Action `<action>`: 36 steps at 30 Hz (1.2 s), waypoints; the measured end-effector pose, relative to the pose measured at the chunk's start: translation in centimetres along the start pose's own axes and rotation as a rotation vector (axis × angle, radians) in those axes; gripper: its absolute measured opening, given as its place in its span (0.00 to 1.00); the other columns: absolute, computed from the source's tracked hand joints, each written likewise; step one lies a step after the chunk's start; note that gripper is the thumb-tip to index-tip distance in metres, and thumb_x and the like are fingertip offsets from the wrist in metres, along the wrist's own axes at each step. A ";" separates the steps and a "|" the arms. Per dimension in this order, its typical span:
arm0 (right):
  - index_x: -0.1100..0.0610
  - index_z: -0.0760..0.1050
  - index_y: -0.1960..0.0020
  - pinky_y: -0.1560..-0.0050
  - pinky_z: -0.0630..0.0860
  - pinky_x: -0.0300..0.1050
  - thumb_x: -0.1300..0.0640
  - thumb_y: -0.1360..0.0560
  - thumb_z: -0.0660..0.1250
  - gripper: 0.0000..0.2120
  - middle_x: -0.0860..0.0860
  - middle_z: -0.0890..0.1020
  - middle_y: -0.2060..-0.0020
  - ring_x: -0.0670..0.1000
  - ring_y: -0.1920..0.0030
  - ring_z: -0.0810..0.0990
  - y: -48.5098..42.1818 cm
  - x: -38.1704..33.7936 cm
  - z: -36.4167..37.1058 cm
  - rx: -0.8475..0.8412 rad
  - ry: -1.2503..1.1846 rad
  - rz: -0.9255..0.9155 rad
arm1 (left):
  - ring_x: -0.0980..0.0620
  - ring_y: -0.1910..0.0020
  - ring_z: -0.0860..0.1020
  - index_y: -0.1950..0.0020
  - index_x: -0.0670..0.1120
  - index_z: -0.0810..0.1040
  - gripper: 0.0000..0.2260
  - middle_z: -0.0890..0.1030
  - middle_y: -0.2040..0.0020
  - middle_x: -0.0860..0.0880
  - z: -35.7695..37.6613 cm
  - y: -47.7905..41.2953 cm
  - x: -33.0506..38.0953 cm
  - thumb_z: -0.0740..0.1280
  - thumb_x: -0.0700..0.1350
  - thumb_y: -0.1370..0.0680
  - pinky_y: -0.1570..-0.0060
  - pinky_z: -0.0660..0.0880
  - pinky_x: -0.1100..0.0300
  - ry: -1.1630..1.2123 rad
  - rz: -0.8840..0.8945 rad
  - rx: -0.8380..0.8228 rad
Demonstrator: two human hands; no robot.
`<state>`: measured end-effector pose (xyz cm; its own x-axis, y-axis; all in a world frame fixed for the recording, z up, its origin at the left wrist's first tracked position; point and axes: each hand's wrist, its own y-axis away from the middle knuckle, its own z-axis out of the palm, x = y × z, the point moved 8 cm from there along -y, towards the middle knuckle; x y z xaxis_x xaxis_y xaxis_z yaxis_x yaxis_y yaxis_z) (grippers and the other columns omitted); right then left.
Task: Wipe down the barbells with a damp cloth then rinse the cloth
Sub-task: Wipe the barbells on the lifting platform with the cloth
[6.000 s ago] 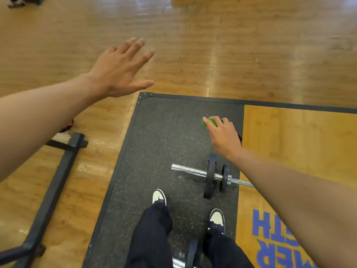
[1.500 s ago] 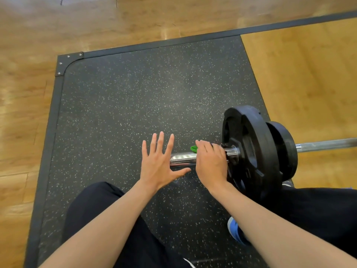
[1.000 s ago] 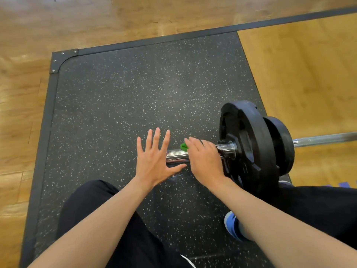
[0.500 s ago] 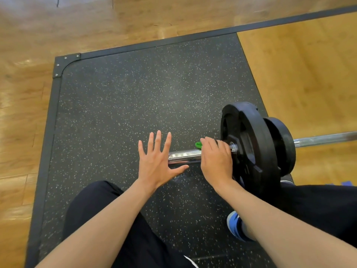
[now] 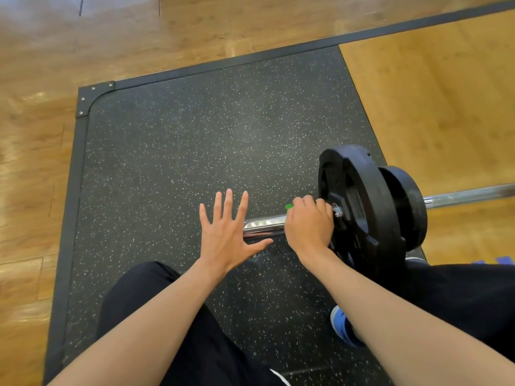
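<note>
A barbell lies across the black speckled rubber mat, its chrome sleeve pointing left. Two black weight plates sit on it, and the thin shaft runs off to the right. My right hand is curled over the sleeve right beside the larger plate, gripping a green cloth of which only a small corner shows past the fingers. My left hand hovers with spread straight fingers over the sleeve's free end, hiding its tip.
The mat has a black metal edge with a bolted corner at the upper left. Wooden floor surrounds it, with a lighter wood platform to the right. My dark trouser legs and a blue shoe fill the bottom.
My right hand slid right along the sleeve with the cloth, from mid-sleeve up against the plate. My left hand stayed spread near the sleeve's end.
</note>
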<state>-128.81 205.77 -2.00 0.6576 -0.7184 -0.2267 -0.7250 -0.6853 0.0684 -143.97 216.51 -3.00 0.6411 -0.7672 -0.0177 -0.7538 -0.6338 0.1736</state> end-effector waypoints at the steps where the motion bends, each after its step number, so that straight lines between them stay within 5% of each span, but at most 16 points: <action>1: 0.56 0.79 0.50 0.45 0.71 0.54 0.54 0.20 0.55 0.14 0.53 0.82 0.54 0.57 0.51 0.77 0.0 -0.9 0.1 -0.017 0.004 -0.029 | 0.38 0.20 0.53 0.17 0.50 0.50 0.53 0.55 0.19 0.40 0.0 0.0 0.0 0.44 0.83 0.32 0.28 0.54 0.28 0.001 -0.002 -0.003; 4: 0.56 0.80 0.44 0.45 0.72 0.52 0.54 0.20 0.55 0.15 0.51 0.83 0.50 0.56 0.50 0.78 1.2 -2.9 0.5 0.015 -0.042 -0.179 | 0.39 0.19 0.53 0.17 0.50 0.49 0.53 0.55 0.18 0.41 0.3 0.1 0.0 0.47 0.83 0.32 0.28 0.55 0.29 0.000 0.002 -0.010; 7: 0.57 0.71 0.26 0.29 0.68 0.56 0.60 0.21 0.61 0.23 0.54 0.76 0.31 0.59 0.35 0.74 3.7 -2.5 1.3 0.043 -0.051 -0.422 | 0.39 0.19 0.53 0.17 0.51 0.49 0.51 0.55 0.18 0.41 0.3 0.1 -0.1 0.47 0.82 0.31 0.28 0.58 0.30 0.018 0.011 0.001; 10: 0.54 0.62 0.20 0.21 0.58 0.60 0.64 0.23 0.67 0.32 0.56 0.65 0.22 0.62 0.23 0.63 4.5 1.2 1.1 0.038 0.023 -0.484 | 0.39 0.19 0.53 0.17 0.51 0.48 0.51 0.55 0.18 0.41 0.3 0.2 -0.1 0.45 0.82 0.30 0.28 0.57 0.30 0.008 0.000 -0.008; 14: 0.56 0.69 0.25 0.22 0.59 0.61 0.53 0.15 0.59 0.20 0.58 0.70 0.27 0.62 0.26 0.67 3.2 3.0 0.3 0.080 0.029 -0.238 | 0.38 0.20 0.53 0.17 0.51 0.48 0.51 0.55 0.19 0.40 0.2 0.2 -0.1 0.45 0.83 0.31 0.28 0.57 0.30 0.026 -0.018 -0.014; 17: 0.56 0.81 0.45 0.36 0.70 0.57 0.49 0.16 0.50 0.22 0.55 0.82 0.47 0.59 0.45 0.77 0.8 1.3 0.0 0.068 -0.011 -0.052 | 0.38 0.20 0.53 0.17 0.51 0.48 0.52 0.55 0.19 0.40 0.3 -0.1 -0.1 0.44 0.83 0.32 0.28 0.57 0.30 0.022 -0.025 -0.019; 20: 0.56 0.80 0.57 0.50 0.71 0.55 0.48 0.18 0.49 0.24 0.54 0.82 0.59 0.59 0.58 0.77 -0.2 -1.0 -0.3 0.027 -0.009 -0.049 | 0.38 0.20 0.53 0.17 0.51 0.48 0.53 0.55 0.19 0.40 0.4 -0.2 -0.3 0.43 0.83 0.33 0.28 0.58 0.29 0.021 -0.037 -0.024; 23: 0.55 0.80 0.42 0.41 0.71 0.55 0.49 0.17 0.48 0.22 0.53 0.82 0.47 0.57 0.49 0.77 1.8 -3.9 1.0 -0.005 -0.040 -0.192 | 0.38 0.20 0.53 0.17 0.50 0.48 0.51 0.55 0.19 0.40 0.6 -0.1 -0.3 0.48 0.81 0.31 0.29 0.59 0.29 0.038 -0.035 -0.022; 26: 0.56 0.66 0.23 0.25 0.62 0.58 0.50 0.15 0.51 0.23 0.54 0.70 0.26 0.58 0.29 0.69 4.8 -5.4 2.2 -0.001 -0.044 -0.412 | 0.38 0.19 0.51 0.17 0.50 0.46 0.51 0.53 0.18 0.40 0.6 0.2 -0.3 0.52 0.79 0.31 0.29 0.59 0.29 0.041 -0.027 -0.016; 29: 0.55 0.61 0.20 0.22 0.58 0.59 0.51 0.15 0.57 0.24 0.56 0.64 0.22 0.61 0.24 0.64 5.3 -2.8 2.1 0.056 0.016 -0.532 | 0.38 0.19 0.48 0.17 0.50 0.42 0.57 0.50 0.18 0.40 0.7 0.4 -0.3 0.54 0.82 0.35 0.28 0.58 0.29 0.021 -0.019 -0.050; 36: 0.57 0.69 0.23 0.22 0.59 0.60 0.55 0.16 0.57 0.21 0.55 0.71 0.26 0.60 0.24 0.65 3.8 1.0 0.5 0.154 -0.031 -0.375 | 0.41 0.19 0.46 0.18 0.49 0.37 0.54 0.49 0.18 0.42 1.2 1.2 -1.0 0.52 0.80 0.31 0.25 0.58 0.35 0.066 -0.004 -0.051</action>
<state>-131.02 202.56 -2.49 0.8776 -0.4164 -0.2377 -0.4597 -0.8716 -0.1704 -145.72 216.42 -3.93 0.6533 -0.7557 0.0466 -0.7441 -0.6294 0.2240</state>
